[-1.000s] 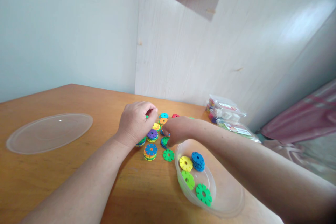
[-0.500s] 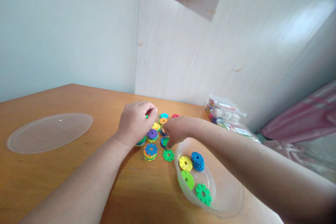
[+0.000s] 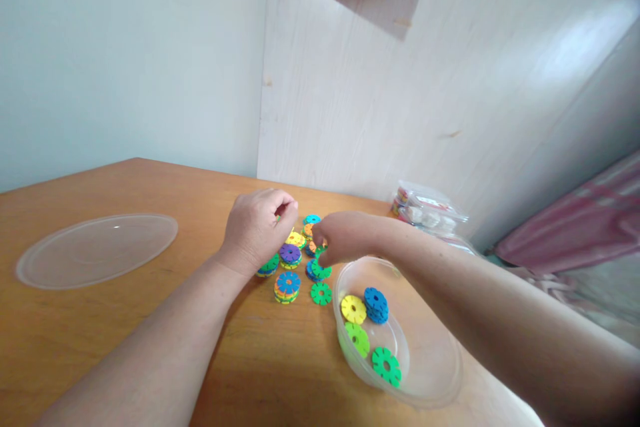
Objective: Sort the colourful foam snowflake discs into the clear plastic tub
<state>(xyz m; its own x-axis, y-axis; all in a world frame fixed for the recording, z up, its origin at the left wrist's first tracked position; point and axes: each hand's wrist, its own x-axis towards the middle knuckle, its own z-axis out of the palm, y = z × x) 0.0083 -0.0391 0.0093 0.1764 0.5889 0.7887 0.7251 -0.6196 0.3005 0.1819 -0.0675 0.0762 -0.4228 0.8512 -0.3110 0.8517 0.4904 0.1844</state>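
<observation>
My left hand [image 3: 260, 227] is closed with its fingers curled at the left of several small stacks of notched plastic discs; what it holds, if anything, is hidden. Just below it are a stack topped by a purple disc [image 3: 290, 253] and one with a green disc [image 3: 269, 265]. My right hand [image 3: 345, 238] hovers above the right-hand stacks, thumb and fingers apart. Under its thumb, a green disc [image 3: 321, 270] lies on a blue one. Nearer me are a blue-topped stack [image 3: 288, 283] and a single green disc [image 3: 321, 293].
A clear round tub [image 3: 430, 380] at the right holds several blue, yellow and green discs. Its translucent lid [image 3: 97, 250] lies on the wooden table [image 3: 200, 200] at the left. Clear plastic packs [image 3: 433, 207] are stacked by the wall.
My right hand has lifted slightly off the green disc on the blue stack, and its thumb and fingers have parted. My left hand has barely moved.
</observation>
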